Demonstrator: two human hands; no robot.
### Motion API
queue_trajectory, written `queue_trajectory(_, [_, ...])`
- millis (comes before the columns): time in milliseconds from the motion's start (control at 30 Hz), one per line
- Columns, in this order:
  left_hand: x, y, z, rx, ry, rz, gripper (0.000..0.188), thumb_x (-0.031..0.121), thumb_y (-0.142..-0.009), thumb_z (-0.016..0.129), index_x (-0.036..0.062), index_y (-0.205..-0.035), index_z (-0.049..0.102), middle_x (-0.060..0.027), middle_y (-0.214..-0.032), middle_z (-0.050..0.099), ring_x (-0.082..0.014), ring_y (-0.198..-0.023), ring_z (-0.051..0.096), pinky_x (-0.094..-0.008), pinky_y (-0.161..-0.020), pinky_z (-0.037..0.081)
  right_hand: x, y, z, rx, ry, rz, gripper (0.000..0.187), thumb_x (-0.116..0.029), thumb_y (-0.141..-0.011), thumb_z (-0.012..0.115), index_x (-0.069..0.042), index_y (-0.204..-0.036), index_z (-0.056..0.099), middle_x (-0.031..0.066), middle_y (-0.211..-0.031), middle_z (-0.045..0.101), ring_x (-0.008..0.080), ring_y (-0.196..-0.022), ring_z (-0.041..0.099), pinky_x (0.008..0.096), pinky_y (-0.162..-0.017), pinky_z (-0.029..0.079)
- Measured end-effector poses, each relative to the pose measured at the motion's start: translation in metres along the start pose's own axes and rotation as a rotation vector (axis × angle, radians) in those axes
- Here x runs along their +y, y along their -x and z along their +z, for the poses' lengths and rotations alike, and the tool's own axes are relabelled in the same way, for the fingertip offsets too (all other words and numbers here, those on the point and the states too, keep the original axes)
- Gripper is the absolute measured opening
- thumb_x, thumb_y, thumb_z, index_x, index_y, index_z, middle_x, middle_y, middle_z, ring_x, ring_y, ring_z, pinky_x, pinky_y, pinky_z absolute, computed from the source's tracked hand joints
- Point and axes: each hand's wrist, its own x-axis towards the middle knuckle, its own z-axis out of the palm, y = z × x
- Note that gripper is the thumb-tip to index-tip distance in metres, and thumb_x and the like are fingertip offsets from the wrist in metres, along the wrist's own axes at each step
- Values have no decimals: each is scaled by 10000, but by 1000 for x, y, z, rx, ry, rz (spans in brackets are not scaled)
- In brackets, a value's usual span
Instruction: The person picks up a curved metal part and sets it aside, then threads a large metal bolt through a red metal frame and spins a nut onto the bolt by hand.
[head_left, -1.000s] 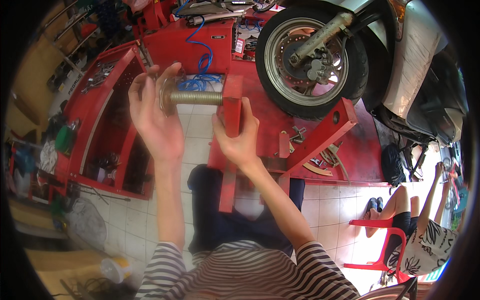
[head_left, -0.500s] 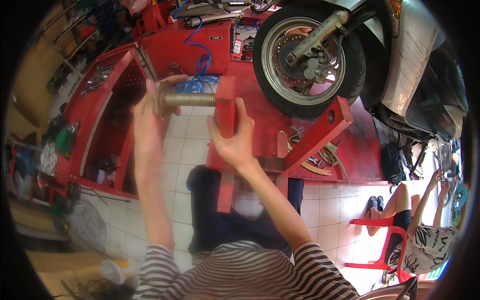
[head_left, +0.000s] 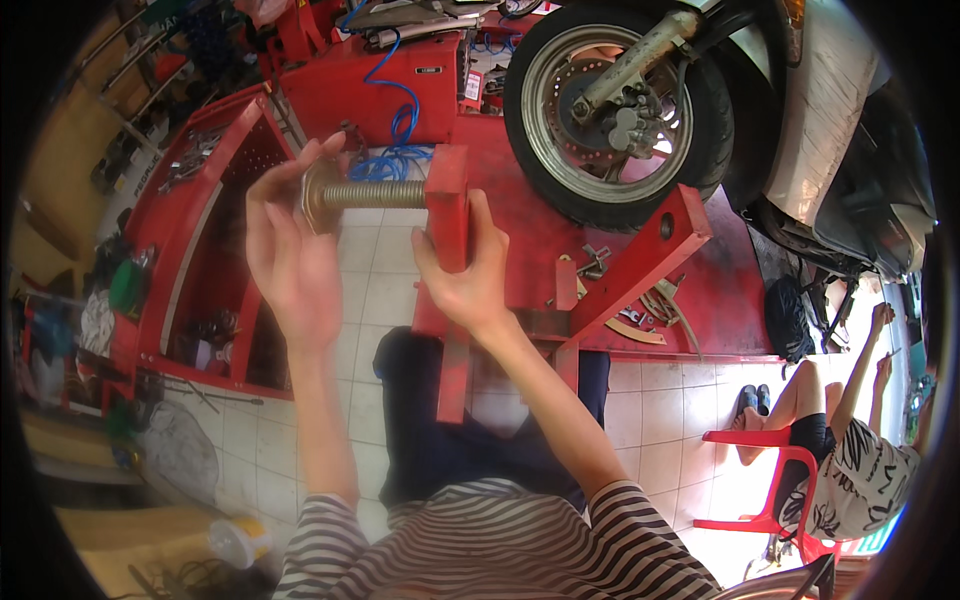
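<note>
A red steel frame (head_left: 640, 260) with two uprights stands in front of me at the edge of a red platform. A thick threaded bolt (head_left: 375, 194) passes sideways into its left upright, with a round metal disc (head_left: 316, 198) at the outer end. My left hand (head_left: 292, 250), smeared by motion, is at the disc, its fingers extended and apart; the disc hides whether they touch it. My right hand (head_left: 472, 270) wraps round the left upright (head_left: 448, 205), thumb on the near side and fingers behind.
A scooter's front wheel (head_left: 620, 110) rises beyond the frame on the red platform (head_left: 700, 325). Metal parts and wrenches (head_left: 645, 310) lie by the right upright. A blue hose (head_left: 390, 165) coils behind the bolt. Left stands a red tool cabinet (head_left: 150, 320); right, a person sits on a red chair (head_left: 790, 455).
My left hand has shifted slightly left and turned about the disc, its fingers spreading more. My right hand keeps its hold on the upright. The seated person's hands have moved apart.
</note>
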Motion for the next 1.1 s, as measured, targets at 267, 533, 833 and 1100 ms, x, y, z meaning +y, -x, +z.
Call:
queue_trajectory(267, [-3,-8,-2,237,117,-21,297,207,-1026,467,33,-1268,465,-110,-1156,581,-253,-1251,499,-442,-1066,413,0,0,-1,0,-2,-15,237,-1,-800,663,-25,-944,477,40,-667,551,106,-594,544,268,-588,456])
queue_trajectory(533, [-1,-10,19,220,-88,-51,340,140,-994,539,22,-1298,445,-79,-1202,565,-183,-1189,528,-286,-980,423,3,1,-1,-11,-12,26,243,-5,-803,662,-13,-969,485,36,-669,561,100,-585,554,271,-554,465])
queue_trajectory(833, [18,-4,12,121,-133,-229,584,511,-1018,306,30,-1254,536,-137,-1282,576,-199,-1201,523,-296,-976,403,2,1,0,-9,-45,9,276,-26,-804,669,-15,-1024,503,40,-688,571,101,-570,568,271,-538,467])
queue_trajectory(1100, [13,3,5,72,49,-23,315,277,-1046,314,26,-937,471,-260,-1267,544,-409,-1299,446,-496,-1129,313,-1,0,-1,10,-18,-32,282,-30,-792,679,-5,-1008,500,65,-687,574,122,-583,559,275,-564,457])
